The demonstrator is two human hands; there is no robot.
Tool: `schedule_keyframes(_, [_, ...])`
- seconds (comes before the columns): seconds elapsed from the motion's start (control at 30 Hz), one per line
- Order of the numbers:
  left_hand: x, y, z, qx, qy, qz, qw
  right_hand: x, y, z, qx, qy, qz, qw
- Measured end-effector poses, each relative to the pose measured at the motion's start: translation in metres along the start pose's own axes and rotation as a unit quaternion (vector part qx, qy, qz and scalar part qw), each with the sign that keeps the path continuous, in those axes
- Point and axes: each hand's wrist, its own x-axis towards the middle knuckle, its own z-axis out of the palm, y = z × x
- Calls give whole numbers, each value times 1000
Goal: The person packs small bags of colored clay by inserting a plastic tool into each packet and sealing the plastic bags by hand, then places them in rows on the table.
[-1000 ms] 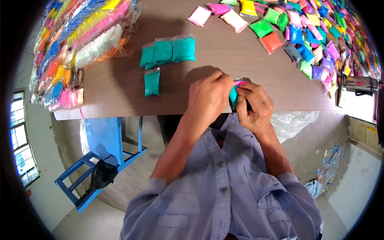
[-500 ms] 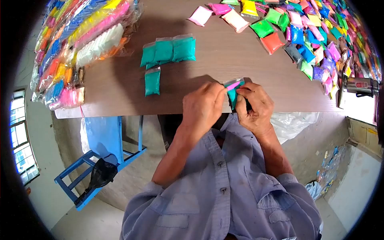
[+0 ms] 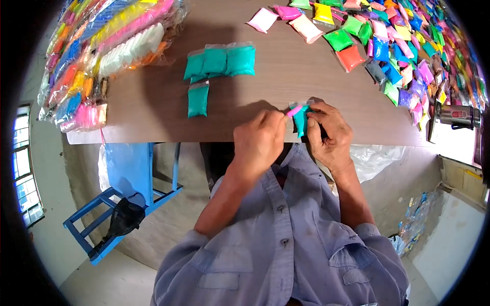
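By the brown table's edge (image 3: pixel 214 138), your right hand (image 3: pixel 332 133) pinches a teal plastic packet (image 3: pixel 301 124), maybe to steady it; your left hand (image 3: pixel 259 137), fingers curled tight, holds a thin pink stick (image 3: pixel 294 110).

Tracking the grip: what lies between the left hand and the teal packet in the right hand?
The head view shows a slim pink piece, held by the left hand, extending toward the teal packet.

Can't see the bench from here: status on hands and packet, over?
Left hand pinching pink stick. Right hand gripping teal packet. Nothing visibly in the way.
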Motion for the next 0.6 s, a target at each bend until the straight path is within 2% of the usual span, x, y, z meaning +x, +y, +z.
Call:
schedule_keyframes(0.07, [4,-2,-4,30,10,-6,999,2,0,-3,-3,-9,-8,1000])
schedule_keyframes(0.23, [-2,6,-10,-23,2,4,1000,0,3,-11,-15,-39,-38,998])
schedule_keyframes(0.3, [-7,16,-10,-53,-24,23,998,-3,-7,-15,28,-71,128,989])
schedule_keyframes(0.4, [-1,17,-11,14,-44,57,997,-4,-7,-15,29,-80,158,984])
schedule_keyframes(0.47, [7,11,-14,45,-59,64,995,-2,-8,-15,22,-78,145,986])
schedule_keyframes(0.53, [15,-4,-10,66,-26,57,996,-1,-8,-13,18,-76,129,989])
schedule_keyframes(0.6, [15,-4,-11,44,-21,51,998,-2,-5,-10,26,-48,113,992])
